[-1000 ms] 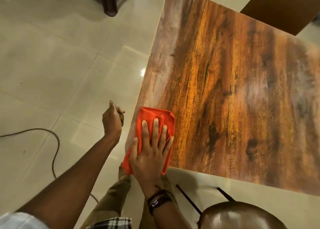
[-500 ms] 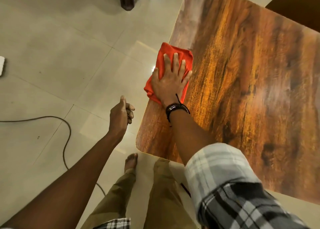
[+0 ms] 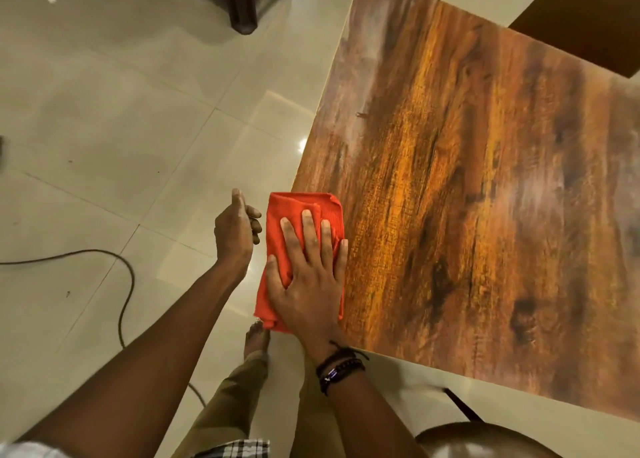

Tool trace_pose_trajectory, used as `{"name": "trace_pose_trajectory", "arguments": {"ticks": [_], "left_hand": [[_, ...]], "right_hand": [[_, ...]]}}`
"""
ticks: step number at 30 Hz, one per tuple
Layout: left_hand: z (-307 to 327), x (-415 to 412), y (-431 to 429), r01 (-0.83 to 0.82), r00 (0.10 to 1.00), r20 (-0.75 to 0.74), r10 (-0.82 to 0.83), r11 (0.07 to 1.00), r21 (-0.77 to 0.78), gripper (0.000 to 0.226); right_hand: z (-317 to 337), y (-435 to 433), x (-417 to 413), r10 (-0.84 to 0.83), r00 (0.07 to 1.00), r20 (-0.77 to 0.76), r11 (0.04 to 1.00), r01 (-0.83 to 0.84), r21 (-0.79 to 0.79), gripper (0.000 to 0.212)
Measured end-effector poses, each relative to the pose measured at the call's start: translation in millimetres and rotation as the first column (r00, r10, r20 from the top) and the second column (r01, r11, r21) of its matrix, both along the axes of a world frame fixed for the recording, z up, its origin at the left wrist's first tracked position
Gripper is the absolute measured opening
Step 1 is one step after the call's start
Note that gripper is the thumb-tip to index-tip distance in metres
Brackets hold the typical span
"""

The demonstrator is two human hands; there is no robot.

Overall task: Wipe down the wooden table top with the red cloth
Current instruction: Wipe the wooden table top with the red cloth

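Note:
The wooden table top (image 3: 467, 187) fills the right of the head view, glossy with streaky orange-brown grain. A folded red cloth (image 3: 298, 211) lies on its near left corner and hangs slightly past the left edge. My right hand (image 3: 308, 277) presses flat on the cloth with straight, spread fingers. My left hand (image 3: 235, 230) hovers in the air just left of the table edge, fingers loosely curled and holding nothing.
Pale floor tiles (image 3: 121, 128) spread to the left, crossed by a dark cable (image 3: 117, 267). Dark furniture legs (image 3: 242, 0) stand at the top. A brown rounded seat (image 3: 485, 440) sits at the bottom right. My bare foot (image 3: 256, 340) stands by the table corner.
My right hand has slid the red cloth back along the table's left edge, from the far part toward the near corner. My left hand stays beside the edge.

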State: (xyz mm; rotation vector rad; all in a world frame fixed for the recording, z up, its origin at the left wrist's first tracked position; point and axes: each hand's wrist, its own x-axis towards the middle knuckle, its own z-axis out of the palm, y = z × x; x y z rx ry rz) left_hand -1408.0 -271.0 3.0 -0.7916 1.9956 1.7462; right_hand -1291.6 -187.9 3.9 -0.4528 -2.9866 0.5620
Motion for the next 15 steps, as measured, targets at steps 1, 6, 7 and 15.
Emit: {"name": "trace_pose_trajectory", "arguments": {"ticks": [1, 6, 7, 15], "left_hand": [[2, -6, 5, 0.01, 1.0, -0.005, -0.01, 1.0, 0.005, 0.059], [8, -40, 36, 0.071, 0.997, -0.04, -0.071, 0.997, -0.001, 0.058], [9, -47, 45, 0.079, 0.996, -0.047, -0.079, 0.997, -0.005, 0.058], [23, -134, 130, 0.196, 0.969, -0.126, -0.21, 0.974, -0.114, 0.067]], "right_hand": [[0, 6, -8, 0.002, 1.0, -0.003, 1.0, -0.002, 0.003, 0.065], [-5, 55, -70, -0.015, 0.998, -0.056, 1.0, 0.016, 0.018, 0.064], [-5, 67, -87, -0.012, 0.998, -0.061, 1.0, 0.013, 0.018, 0.063], [-5, 155, -229, 0.1, 0.994, -0.053, 0.995, -0.1, 0.003, 0.06]]}}
